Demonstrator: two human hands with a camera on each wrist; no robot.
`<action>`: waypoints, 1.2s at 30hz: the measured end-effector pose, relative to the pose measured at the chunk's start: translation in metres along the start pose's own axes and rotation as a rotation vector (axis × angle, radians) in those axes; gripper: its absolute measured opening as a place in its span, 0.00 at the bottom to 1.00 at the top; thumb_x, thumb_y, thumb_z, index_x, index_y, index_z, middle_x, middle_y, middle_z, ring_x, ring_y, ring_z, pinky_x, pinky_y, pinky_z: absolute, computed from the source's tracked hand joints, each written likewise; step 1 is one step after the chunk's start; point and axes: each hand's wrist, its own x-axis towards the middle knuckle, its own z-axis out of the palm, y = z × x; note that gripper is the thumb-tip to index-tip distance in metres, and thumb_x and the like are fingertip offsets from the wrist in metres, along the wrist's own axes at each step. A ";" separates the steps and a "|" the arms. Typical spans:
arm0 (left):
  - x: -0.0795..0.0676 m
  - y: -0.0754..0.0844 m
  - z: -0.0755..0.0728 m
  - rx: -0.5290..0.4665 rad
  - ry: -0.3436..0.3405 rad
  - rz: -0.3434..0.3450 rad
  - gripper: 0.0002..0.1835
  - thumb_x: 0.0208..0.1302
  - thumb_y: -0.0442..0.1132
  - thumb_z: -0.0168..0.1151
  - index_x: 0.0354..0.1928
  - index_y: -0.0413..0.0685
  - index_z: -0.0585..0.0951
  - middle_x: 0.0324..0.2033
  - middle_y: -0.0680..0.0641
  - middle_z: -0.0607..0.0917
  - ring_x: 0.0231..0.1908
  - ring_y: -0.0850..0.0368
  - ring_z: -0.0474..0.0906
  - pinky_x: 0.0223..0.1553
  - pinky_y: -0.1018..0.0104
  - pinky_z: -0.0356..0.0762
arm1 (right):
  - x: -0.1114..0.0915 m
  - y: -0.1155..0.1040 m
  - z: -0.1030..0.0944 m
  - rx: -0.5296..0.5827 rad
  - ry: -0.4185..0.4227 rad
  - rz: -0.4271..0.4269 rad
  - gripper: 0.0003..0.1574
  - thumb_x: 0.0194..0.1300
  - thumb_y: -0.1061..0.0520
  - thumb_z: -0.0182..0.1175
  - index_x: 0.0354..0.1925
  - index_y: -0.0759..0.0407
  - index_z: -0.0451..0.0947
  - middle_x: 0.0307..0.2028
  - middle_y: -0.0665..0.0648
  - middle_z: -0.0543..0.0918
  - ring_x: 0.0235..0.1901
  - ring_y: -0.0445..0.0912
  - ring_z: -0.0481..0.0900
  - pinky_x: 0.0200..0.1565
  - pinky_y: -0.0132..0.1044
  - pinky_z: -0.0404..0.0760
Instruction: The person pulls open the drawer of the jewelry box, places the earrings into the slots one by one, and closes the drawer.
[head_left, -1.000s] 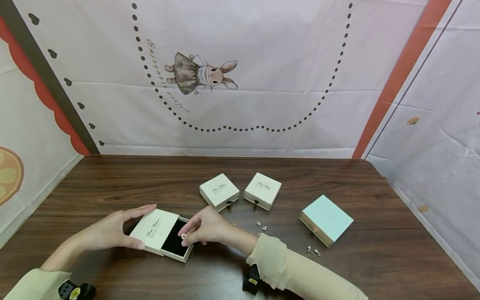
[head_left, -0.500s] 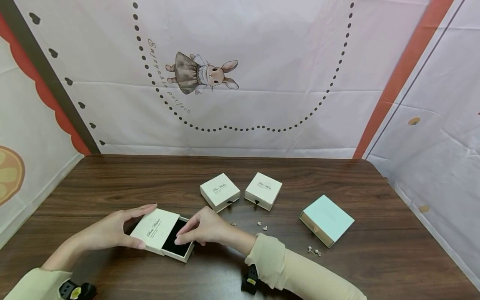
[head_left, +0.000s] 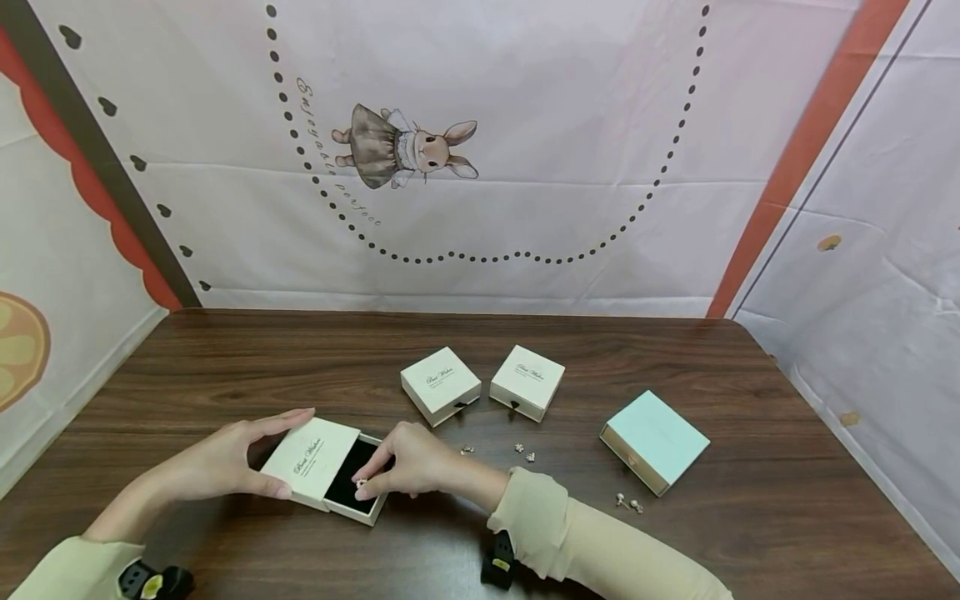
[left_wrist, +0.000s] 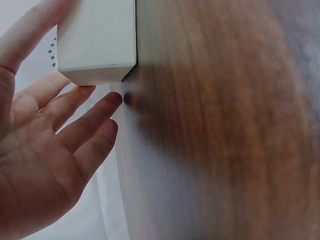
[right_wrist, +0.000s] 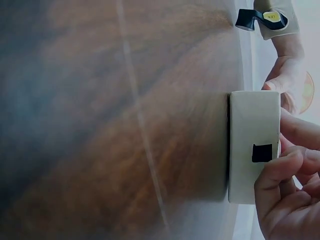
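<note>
A cream jewelry box [head_left: 308, 457] with printed script lies at the front left, its drawer [head_left: 375, 505] slid partly out to show a black pad. My left hand [head_left: 238, 457] holds the box sleeve between thumb and fingers, the thumb at the near edge. In the left wrist view, the fingers [left_wrist: 75, 112] spread beside the box's end wall. Over the black pad, my right hand [head_left: 408, 462] pinches a small stud earring [head_left: 361, 482] between thumb and fingertips. The right wrist view shows the drawer front with a black tab [right_wrist: 262, 153], the fingers hiding the earring there.
Two closed cream boxes [head_left: 441, 385] stand behind the right hand, on the brown table [head_left: 262, 358]. A light blue box [head_left: 655, 442] sits at the right. Several small earrings [head_left: 530, 457] lie between, with a pair of studs [head_left: 628, 502] before the blue box.
My right fingertips dipped to the left over the black pad, then drew slightly back to the right. The earring, hidden half a second ago, shows again. The left hand and box stay put.
</note>
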 end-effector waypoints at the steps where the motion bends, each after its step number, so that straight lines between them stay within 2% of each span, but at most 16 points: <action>1: 0.000 0.000 0.000 -0.005 -0.005 -0.002 0.49 0.39 0.59 0.69 0.65 0.51 0.63 0.62 0.43 0.69 0.58 0.46 0.65 0.49 0.59 0.68 | 0.000 0.000 0.000 -0.004 -0.003 0.004 0.09 0.49 0.51 0.68 0.32 0.49 0.86 0.25 0.41 0.85 0.02 0.34 0.59 0.11 0.26 0.67; 5: 0.001 0.000 -0.001 -0.040 -0.020 -0.004 0.50 0.39 0.59 0.69 0.66 0.49 0.62 0.62 0.41 0.68 0.58 0.37 0.63 0.48 0.45 0.66 | 0.001 -0.001 0.001 -0.029 -0.014 0.012 0.08 0.49 0.51 0.68 0.32 0.48 0.86 0.23 0.40 0.84 0.02 0.34 0.58 0.10 0.25 0.66; 7: 0.001 0.000 0.000 -0.036 -0.019 -0.004 0.50 0.39 0.59 0.69 0.66 0.50 0.62 0.62 0.41 0.68 0.58 0.38 0.64 0.48 0.46 0.67 | 0.001 -0.001 0.002 -0.039 -0.011 0.009 0.08 0.50 0.51 0.68 0.32 0.47 0.86 0.24 0.40 0.85 0.02 0.34 0.58 0.10 0.25 0.66; 8: 0.001 0.000 0.000 -0.035 -0.017 -0.001 0.49 0.39 0.59 0.69 0.66 0.50 0.62 0.62 0.41 0.68 0.58 0.40 0.64 0.48 0.46 0.67 | 0.001 -0.001 0.002 -0.048 -0.007 0.002 0.08 0.50 0.51 0.67 0.33 0.47 0.86 0.25 0.40 0.85 0.02 0.33 0.58 0.10 0.25 0.67; 12: 0.000 -0.002 0.001 -0.013 0.000 0.012 0.48 0.40 0.58 0.70 0.65 0.52 0.63 0.62 0.44 0.69 0.59 0.58 0.64 0.48 0.59 0.68 | 0.001 -0.001 0.003 -0.065 0.005 -0.019 0.09 0.50 0.51 0.67 0.34 0.47 0.86 0.28 0.42 0.86 0.02 0.33 0.58 0.11 0.25 0.67; 15: 0.000 -0.002 0.002 -0.002 0.014 0.021 0.47 0.40 0.57 0.70 0.65 0.53 0.64 0.62 0.46 0.69 0.58 0.66 0.62 0.47 0.64 0.68 | 0.002 -0.002 0.004 -0.062 0.004 -0.017 0.09 0.50 0.51 0.67 0.34 0.46 0.86 0.29 0.43 0.86 0.02 0.33 0.58 0.11 0.25 0.67; 17: 0.000 -0.002 0.002 0.002 0.016 0.019 0.47 0.40 0.58 0.70 0.65 0.54 0.64 0.62 0.46 0.69 0.58 0.64 0.63 0.47 0.63 0.68 | 0.002 -0.002 0.004 -0.067 0.003 -0.013 0.09 0.50 0.51 0.67 0.34 0.46 0.86 0.28 0.43 0.86 0.02 0.33 0.58 0.11 0.25 0.67; 20: 0.000 -0.001 0.002 -0.005 0.012 0.012 0.48 0.40 0.58 0.70 0.65 0.54 0.64 0.62 0.46 0.69 0.59 0.56 0.64 0.49 0.56 0.68 | 0.002 -0.003 0.004 -0.083 0.004 -0.023 0.09 0.50 0.52 0.67 0.34 0.47 0.86 0.21 0.41 0.84 0.02 0.32 0.58 0.11 0.24 0.66; 24: 0.001 -0.001 0.001 -0.059 -0.009 0.008 0.48 0.40 0.57 0.70 0.66 0.52 0.63 0.62 0.42 0.68 0.59 0.46 0.63 0.49 0.43 0.65 | 0.001 -0.002 0.003 -0.078 0.002 -0.050 0.11 0.50 0.54 0.68 0.37 0.50 0.85 0.13 0.41 0.75 0.03 0.31 0.58 0.11 0.24 0.67; 27: 0.001 -0.001 0.000 -0.068 -0.022 0.004 0.49 0.40 0.57 0.70 0.66 0.51 0.62 0.62 0.40 0.67 0.59 0.41 0.62 0.49 0.41 0.64 | 0.001 -0.002 0.002 -0.045 0.002 -0.061 0.11 0.50 0.56 0.68 0.36 0.51 0.85 0.12 0.41 0.73 0.03 0.31 0.58 0.11 0.23 0.66; 30: 0.001 -0.001 0.000 -0.050 -0.020 0.001 0.49 0.40 0.57 0.70 0.66 0.51 0.62 0.62 0.42 0.67 0.59 0.42 0.63 0.49 0.43 0.65 | 0.001 -0.001 0.002 -0.033 0.004 -0.064 0.09 0.50 0.56 0.67 0.34 0.52 0.86 0.12 0.42 0.75 0.03 0.31 0.59 0.11 0.23 0.66; 36: 0.001 -0.001 0.001 -0.053 -0.016 0.005 0.49 0.40 0.57 0.70 0.66 0.50 0.62 0.62 0.41 0.67 0.58 0.39 0.63 0.49 0.42 0.65 | 0.000 -0.002 0.003 -0.056 0.010 -0.016 0.05 0.50 0.56 0.67 0.30 0.51 0.86 0.13 0.43 0.79 0.03 0.32 0.59 0.11 0.23 0.66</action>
